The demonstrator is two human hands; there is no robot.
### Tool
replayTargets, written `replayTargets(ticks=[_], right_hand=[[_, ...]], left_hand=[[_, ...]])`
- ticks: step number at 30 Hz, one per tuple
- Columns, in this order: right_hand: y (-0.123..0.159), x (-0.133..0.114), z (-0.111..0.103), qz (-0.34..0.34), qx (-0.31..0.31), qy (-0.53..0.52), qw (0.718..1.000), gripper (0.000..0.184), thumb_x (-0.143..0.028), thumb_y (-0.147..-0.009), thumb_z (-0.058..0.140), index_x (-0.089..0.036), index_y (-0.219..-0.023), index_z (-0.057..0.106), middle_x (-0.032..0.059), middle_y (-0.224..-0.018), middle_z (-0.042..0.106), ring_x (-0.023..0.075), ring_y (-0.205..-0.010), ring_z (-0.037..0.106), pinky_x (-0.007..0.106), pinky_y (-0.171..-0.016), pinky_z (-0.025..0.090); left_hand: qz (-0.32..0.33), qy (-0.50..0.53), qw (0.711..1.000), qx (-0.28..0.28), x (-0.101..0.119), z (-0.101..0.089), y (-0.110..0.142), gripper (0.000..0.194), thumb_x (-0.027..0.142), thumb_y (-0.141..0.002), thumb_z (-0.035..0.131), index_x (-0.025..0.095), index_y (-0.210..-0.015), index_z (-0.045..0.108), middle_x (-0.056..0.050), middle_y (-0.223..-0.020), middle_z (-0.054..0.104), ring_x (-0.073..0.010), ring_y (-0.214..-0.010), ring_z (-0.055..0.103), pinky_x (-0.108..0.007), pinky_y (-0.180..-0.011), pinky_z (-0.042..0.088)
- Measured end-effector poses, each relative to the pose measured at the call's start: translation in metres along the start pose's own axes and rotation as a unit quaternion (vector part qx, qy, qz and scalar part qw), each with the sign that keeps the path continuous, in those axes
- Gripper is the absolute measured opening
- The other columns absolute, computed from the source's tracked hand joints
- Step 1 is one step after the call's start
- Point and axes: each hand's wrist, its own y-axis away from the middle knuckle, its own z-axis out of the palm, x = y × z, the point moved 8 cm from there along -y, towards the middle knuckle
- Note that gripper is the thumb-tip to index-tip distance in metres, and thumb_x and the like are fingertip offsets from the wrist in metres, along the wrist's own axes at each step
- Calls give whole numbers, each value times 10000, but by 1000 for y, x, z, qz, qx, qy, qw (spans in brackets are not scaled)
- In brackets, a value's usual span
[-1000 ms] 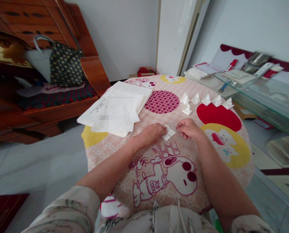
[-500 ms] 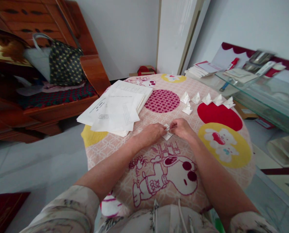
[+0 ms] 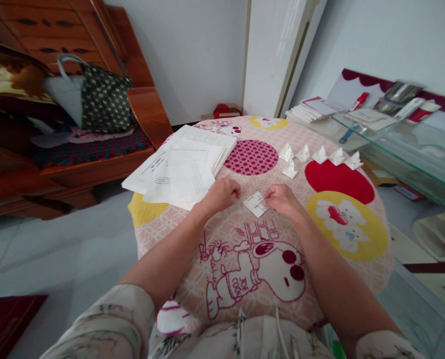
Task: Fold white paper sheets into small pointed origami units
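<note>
A small folded square of printed white paper [image 3: 256,203] lies corner-on over the tablecloth in front of me. At its right corner, my right hand [image 3: 280,199] pinches the edge between thumb and fingers. Just left of the paper and apart from it, my left hand [image 3: 224,193] has its fingers curled in, with nothing visible in them. Farther back on the right stand several folded paper pieces with pointed tops [image 3: 320,154] in a row. One more folded piece [image 3: 290,169] sits in front of the row's left end.
A stack of printed paper sheets [image 3: 185,169] covers the table's left side. The round table wears a patterned cloth [image 3: 192,269]. To the right is a glass shelf [image 3: 405,149] holding a metal bowl and papers. A wooden bench [image 3: 147,114] with a bag stands left.
My left hand has let go of the paper and drawn back to the left. The paper now lies flatter and wider, its right corner still in my right hand.
</note>
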Motion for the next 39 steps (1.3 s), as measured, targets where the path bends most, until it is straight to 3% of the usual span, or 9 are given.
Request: replayTargets(ticks=[4, 9, 15, 18, 22, 28, 35, 39], right_hand=[[0, 2, 1, 10, -7, -12, 1000, 104, -126, -679, 705, -153, -778, 690, -16, -612, 635, 122, -571, 568, 224, -558, 418], [2, 2, 2, 26, -31, -65, 997, 164, -104, -678, 698, -152, -834, 680, -42, -569, 592, 104, -499, 527, 213, -490, 372], [7, 1, 3, 26, -102, -172, 980, 89, -205, -689, 712, -161, -692, 634, -69, -468, 492, 64, -397, 384, 209, -405, 249], [10, -1, -1, 0, -115, -243, 963, 226, -328, -664, 749, -175, -612, 592, -80, -420, 427, 49, -370, 306, 218, -386, 169], [13, -7, 0, -8, -123, -307, 944, 300, -397, -616, 782, -187, -584, 570, -82, -404, 411, 45, -350, 278, 226, -372, 128], [13, -12, 9, -13, -129, -302, 944, 271, -381, -658, 759, -190, -601, 576, -74, -420, 427, 47, -354, 294, 220, -362, 134], [17, -15, 11, -41, -164, -264, 950, 380, -400, -731, 724, -204, -520, 476, -77, -394, 361, 46, -367, 277, 220, -391, 131], [16, -11, 11, -36, -166, -282, 944, 319, -414, -706, 725, -190, -559, 553, -74, -407, 383, 48, -367, 283, 219, -385, 131]], left_hand=[[-34, 45, 998, -2, 5, 8, -7, 254, 154, -839, 533, 150, -992, 737, -39, -807, 739, -155, -720, 636, -262, -687, 472], [-68, 48, 996, -28, 17, 22, -9, 349, 198, -791, 650, 150, -1135, 683, -30, -838, 718, -143, -700, 598, -260, -653, 427], [-71, 209, 974, -41, 13, 27, -9, 98, 181, -784, 639, 145, -841, 710, 28, -663, 603, -95, -604, 502, -232, -582, 360], [-70, 293, 953, -28, 11, 27, -10, 117, 225, -806, 630, 136, -751, 684, 27, -644, 580, -87, -592, 479, -219, -554, 342], [-100, 305, 946, -42, 12, 29, -7, 202, 277, -806, 644, 134, -663, 639, 36, -568, 521, -74, -523, 422, -219, -494, 267], [-120, 336, 931, -77, 19, 32, -2, 175, 234, -785, 628, 139, -639, 610, 40, -553, 526, -64, -493, 431, -209, -465, 258], [-145, 375, 912, -82, 20, 32, 0, 185, 226, -778, 647, 136, -619, 620, 37, -520, 548, -56, -447, 438, -188, -429, 277], [-171, 391, 901, -80, 10, 32, 0, 153, 159, -774, 619, 131, -625, 633, 32, -526, 567, -56, -448, 479, -170, -436, 336]])
